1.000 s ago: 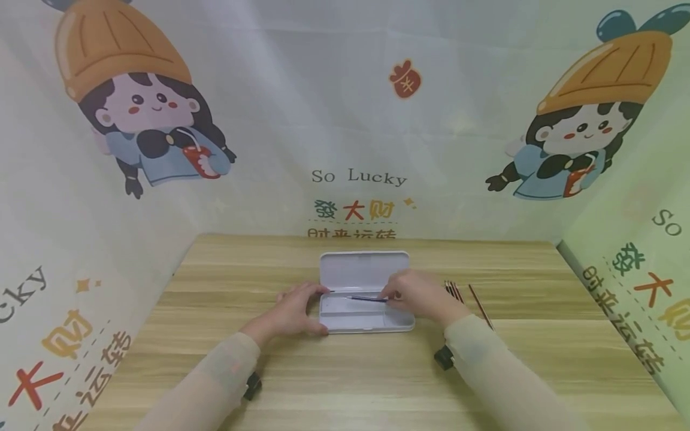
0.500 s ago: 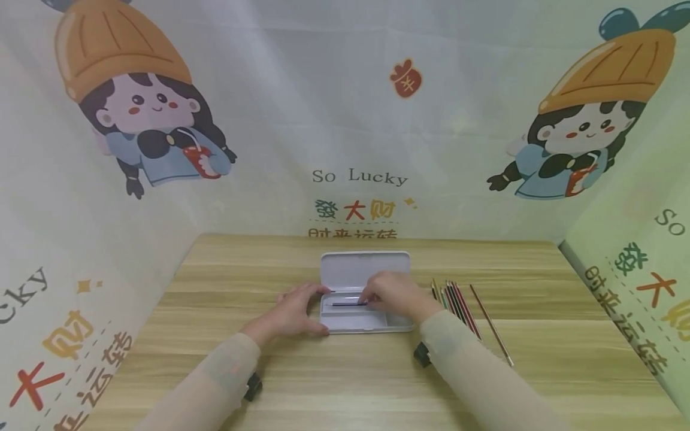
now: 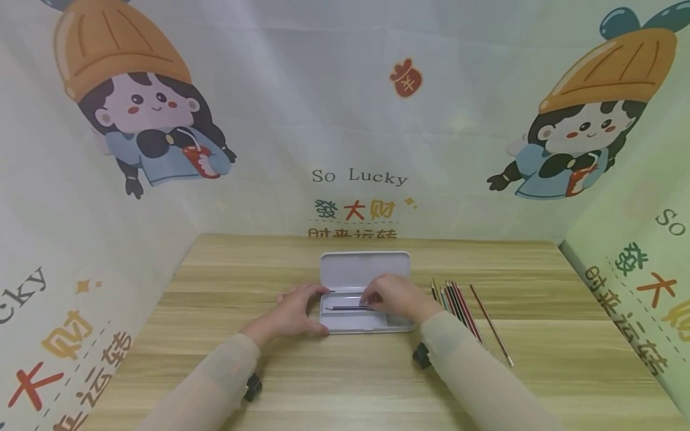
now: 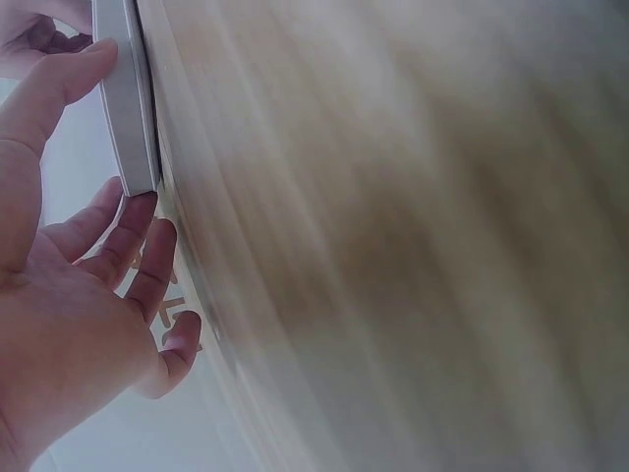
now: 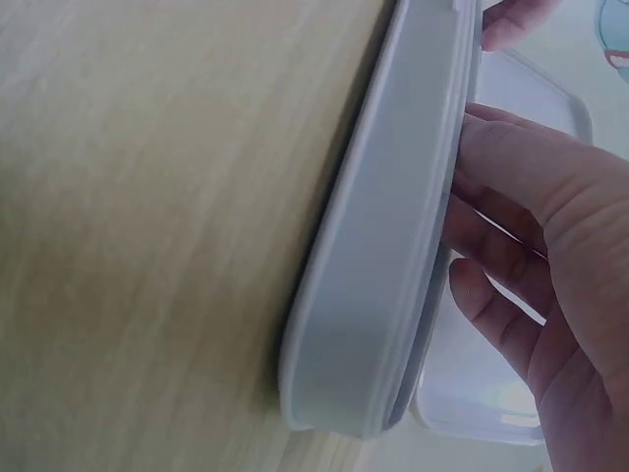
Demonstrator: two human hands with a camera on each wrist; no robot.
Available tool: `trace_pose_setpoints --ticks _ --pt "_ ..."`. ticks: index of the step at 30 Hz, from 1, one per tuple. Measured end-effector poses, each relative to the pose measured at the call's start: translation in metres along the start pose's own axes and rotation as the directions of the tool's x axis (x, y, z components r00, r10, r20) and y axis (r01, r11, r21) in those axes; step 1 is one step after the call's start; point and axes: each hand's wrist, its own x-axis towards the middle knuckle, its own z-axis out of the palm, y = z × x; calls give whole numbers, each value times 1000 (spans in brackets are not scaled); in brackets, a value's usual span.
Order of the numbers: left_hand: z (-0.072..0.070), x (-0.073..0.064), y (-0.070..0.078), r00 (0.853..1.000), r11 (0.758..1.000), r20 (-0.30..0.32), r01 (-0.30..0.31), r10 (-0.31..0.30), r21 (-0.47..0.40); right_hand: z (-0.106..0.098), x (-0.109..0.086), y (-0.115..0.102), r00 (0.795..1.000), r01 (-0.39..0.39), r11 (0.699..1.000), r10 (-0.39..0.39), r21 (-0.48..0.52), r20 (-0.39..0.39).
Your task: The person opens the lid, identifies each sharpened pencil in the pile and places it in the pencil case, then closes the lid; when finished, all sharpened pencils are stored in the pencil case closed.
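Note:
A white pencil case (image 3: 353,324) stands with its lid (image 3: 347,269) raised at the back. My left hand (image 3: 291,311) holds the case's left end, thumb at the front edge and fingers around the rear corner; the left wrist view shows the thumb against the case wall (image 4: 126,108). Inside the case's rear compartment lies a dark pencil (image 3: 345,307), its tip toward the left. Over it, my right hand (image 3: 396,296) pinches the pencil's right part. In the right wrist view, those fingertips reach behind the case's front wall (image 5: 378,216) and are partly hidden.
Several colored pencils (image 3: 458,302) lie in a loose group to the right of the case, partly behind the right sleeve. One brown-red pencil (image 3: 490,323) lies apart, farther right. Printed cloth walls (image 3: 269,149) rise behind and beside the wooden table (image 3: 345,383).
My right hand has moved left with the pencil, from the case's right end to its middle. The pencil has levelled and shifted slightly toward the front. The left hand has stayed still.

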Motion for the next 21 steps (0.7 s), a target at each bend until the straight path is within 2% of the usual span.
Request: trace_pose_setpoints --ticks 9,18,21 --pt "2 -1 -1 1000 1000 -5 -1 1 16 -6 -18 4 994 -65 992 74 110 -84" --pt "1 -1 -1 1000 1000 -5 5 -5 10 -10 -43 15 985 -73 988 92 133 -144" --pt "1 -1 0 1000 1000 -5 2 -2 13 -11 -53 18 979 -94 984 119 151 -166"
